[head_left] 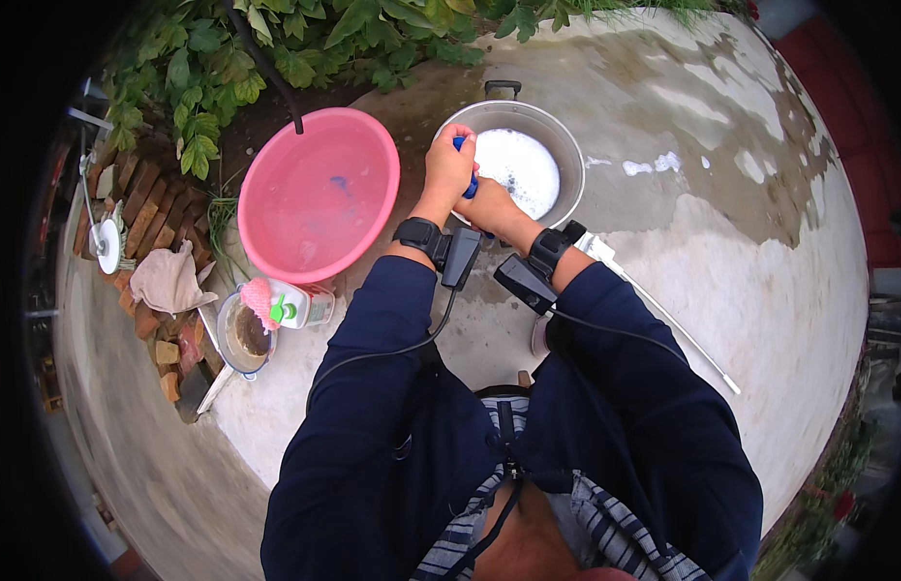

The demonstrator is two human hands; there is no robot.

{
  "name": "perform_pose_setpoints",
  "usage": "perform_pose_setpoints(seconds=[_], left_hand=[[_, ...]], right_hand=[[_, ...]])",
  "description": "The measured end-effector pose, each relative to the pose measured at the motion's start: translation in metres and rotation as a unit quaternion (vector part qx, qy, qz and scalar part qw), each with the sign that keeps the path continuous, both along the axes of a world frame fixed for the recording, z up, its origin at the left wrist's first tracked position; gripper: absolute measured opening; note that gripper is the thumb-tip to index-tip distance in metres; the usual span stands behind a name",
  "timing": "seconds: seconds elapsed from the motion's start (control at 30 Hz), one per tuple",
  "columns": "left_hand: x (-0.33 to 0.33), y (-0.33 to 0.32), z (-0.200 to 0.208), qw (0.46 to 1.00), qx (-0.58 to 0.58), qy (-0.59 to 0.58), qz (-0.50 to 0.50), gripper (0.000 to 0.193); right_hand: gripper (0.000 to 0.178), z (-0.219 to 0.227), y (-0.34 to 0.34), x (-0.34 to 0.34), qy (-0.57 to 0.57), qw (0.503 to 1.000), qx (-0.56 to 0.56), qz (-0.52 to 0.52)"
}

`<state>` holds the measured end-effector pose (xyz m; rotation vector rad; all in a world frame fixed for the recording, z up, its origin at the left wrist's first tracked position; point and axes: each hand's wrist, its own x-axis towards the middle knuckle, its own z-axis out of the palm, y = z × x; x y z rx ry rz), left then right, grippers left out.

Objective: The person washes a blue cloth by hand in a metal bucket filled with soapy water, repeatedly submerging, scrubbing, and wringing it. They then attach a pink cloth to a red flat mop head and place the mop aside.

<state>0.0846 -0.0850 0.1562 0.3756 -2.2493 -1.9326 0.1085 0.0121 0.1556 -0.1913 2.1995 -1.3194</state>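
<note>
Over the left rim of a metal pot (pixel 569 145), my left hand (pixel 448 165) and my right hand (pixel 494 205) are close together. Both are closed around a bunched blue piece of cloth (pixel 470 186); only small parts of it show between and beside the fingers, so its kind is unclear. White suds (pixel 520 174) fill the pot, which has a dark handle at its far side. To the left stands a large pink basin (pixel 261 237) holding water, with a blue patch in it.
A dark hose (pixel 266 68) hangs over the basin's far rim, below leafy plants (pixel 305 39). At left are a small bowl (pixel 232 349), a white bottle with a green cap (pixel 300 308), a pink scrubber (pixel 259 300), bricks (pixel 152 208) and a rag (pixel 169 279). A white rod (pixel 678 329) lies right.
</note>
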Motion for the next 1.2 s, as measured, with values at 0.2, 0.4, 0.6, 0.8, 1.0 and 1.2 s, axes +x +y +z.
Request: perform_pose_setpoints(seconds=[0.2,0.4,0.6,0.8,1.0,1.2], left_hand=[[-0.010,0.017,-0.046,0.985,-0.169,-0.011,0.043,0.015],[-0.010,0.010,-0.038,0.991,0.055,-0.051,0.115,0.016],[-0.006,0.008,-0.014,0.997,0.001,-0.026,0.073,0.031],[0.009,-0.024,0.030,0.944,-0.082,-0.038,-0.319,0.046],[0.045,-0.050,0.103,0.853,0.139,-0.028,-0.503,0.047],[0.043,-0.035,0.099,0.622,0.499,0.243,-0.552,0.062]], right_hand=[[0.046,-0.057,0.008,-0.010,0.162,0.975,0.149,0.021],[0.061,-0.013,0.007,0.012,0.253,0.939,0.233,0.007],[0.064,0.004,0.001,0.015,0.228,0.957,0.177,0.036],[0.026,0.054,0.027,0.019,-0.247,0.945,-0.203,0.073],[0.024,0.083,0.039,0.035,-0.469,0.767,-0.417,0.131],[0.064,0.098,0.031,0.059,-0.561,0.493,-0.646,0.159]])
